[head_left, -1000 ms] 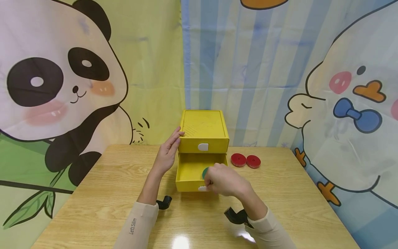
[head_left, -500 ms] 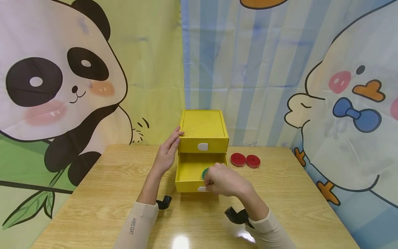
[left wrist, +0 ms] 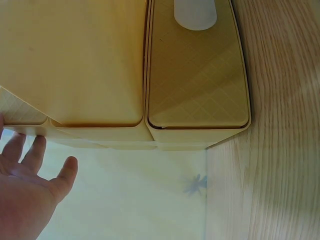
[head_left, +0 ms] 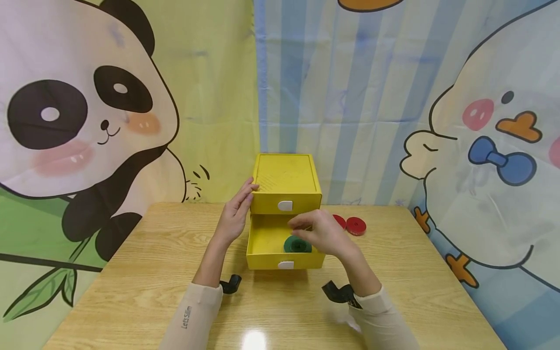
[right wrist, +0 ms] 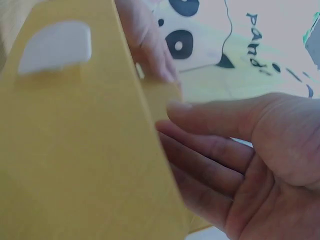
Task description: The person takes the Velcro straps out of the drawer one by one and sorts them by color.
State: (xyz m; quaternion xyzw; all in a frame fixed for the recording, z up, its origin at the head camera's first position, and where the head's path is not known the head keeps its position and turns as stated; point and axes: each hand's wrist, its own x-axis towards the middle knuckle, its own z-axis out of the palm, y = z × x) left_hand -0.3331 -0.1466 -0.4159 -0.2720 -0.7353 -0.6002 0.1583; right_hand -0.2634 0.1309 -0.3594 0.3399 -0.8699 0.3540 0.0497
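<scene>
A yellow chest of drawers (head_left: 286, 175) stands on the table with its middle drawer (head_left: 264, 243) pulled out. In the drawer's front right corner lies a round, flat dark green roll (head_left: 298, 244). My right hand (head_left: 323, 232) is over the drawer, just above the green roll, with fingers bent and thumb apart. Nothing shows between the fingers (right wrist: 200, 160) in the right wrist view. My left hand (head_left: 235, 218) rests against the chest's left side, its fingers extended to the top edge. The left wrist view shows this hand beside the drawer fronts.
Two flat red rolls (head_left: 356, 226) lie on the wooden table (head_left: 175, 257) right of the chest, one partly behind my right hand. The top drawer (head_left: 267, 204) and bottom drawer (left wrist: 200, 75) are closed. A patterned curtain (head_left: 218, 97) hangs behind the table.
My right hand has moved up and back from the drawer's front handle to above the inside of the drawer, uncovering the green roll. The left hand has not moved.
</scene>
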